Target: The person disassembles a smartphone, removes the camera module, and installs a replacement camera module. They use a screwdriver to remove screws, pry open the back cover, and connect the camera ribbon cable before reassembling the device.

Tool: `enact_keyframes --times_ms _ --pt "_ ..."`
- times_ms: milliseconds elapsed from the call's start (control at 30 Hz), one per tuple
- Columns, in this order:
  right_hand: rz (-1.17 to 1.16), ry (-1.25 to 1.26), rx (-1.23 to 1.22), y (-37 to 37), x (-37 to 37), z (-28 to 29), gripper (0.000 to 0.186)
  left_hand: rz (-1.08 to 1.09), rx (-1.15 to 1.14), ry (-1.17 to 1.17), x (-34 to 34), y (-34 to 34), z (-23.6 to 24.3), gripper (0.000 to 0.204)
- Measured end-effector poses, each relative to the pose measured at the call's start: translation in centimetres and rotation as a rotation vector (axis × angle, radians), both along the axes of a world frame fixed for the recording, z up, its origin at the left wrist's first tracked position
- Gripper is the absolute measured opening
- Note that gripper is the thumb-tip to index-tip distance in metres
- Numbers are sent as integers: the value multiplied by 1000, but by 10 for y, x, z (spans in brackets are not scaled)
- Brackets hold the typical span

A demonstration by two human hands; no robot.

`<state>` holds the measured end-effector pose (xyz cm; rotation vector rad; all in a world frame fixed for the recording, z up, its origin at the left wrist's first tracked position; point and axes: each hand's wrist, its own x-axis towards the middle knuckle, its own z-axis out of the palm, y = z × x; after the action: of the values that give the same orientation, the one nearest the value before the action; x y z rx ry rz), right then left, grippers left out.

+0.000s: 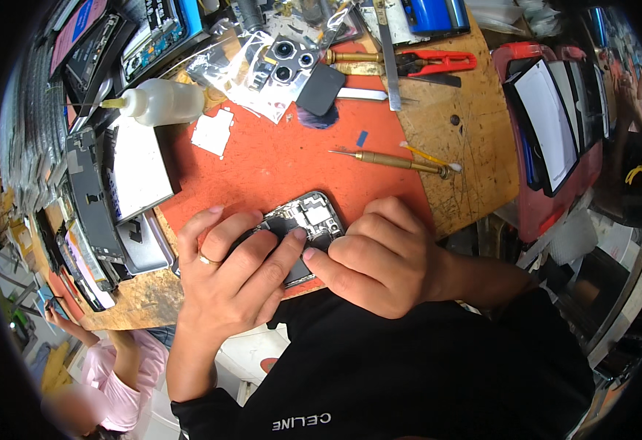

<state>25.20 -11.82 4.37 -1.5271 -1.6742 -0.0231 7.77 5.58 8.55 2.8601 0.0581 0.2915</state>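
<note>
An opened smartphone (pixel 318 213) lies at the near side of the orange mat, its circuit board and metal shields bare and a dark part showing lower down. My left hand (pixel 236 275), a ring on one finger, is closed over its left side. The left index fingertip presses on the inside, near the middle. From the right, my right hand (pixel 379 257) is curled against the phone's edge, with its index fingertip touching close to the left one. My fingers hide much of the phone, and the right thumb is out of sight.
Beyond the phone lie a brass-handled screwdriver (pixel 394 160), a white squeeze bottle (pixel 163 102), a camera module (pixel 289 60) and red-handled pliers (pixel 438 63). Phone parts (pixel 90 198) stack up at left. A red bin (pixel 511 55) stands at right. Another person's pink sleeve (pixel 126 400) shows lower left.
</note>
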Motion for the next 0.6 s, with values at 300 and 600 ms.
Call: enact_keyframes --times_ms 300,600 --pt "6 22 -21 -2 -1 -1 21 0 76 11 1 -3 3 35" --pt "5 -18 -14 -1 0 1 21 27 -8 -8 -3 -1 -5 33"
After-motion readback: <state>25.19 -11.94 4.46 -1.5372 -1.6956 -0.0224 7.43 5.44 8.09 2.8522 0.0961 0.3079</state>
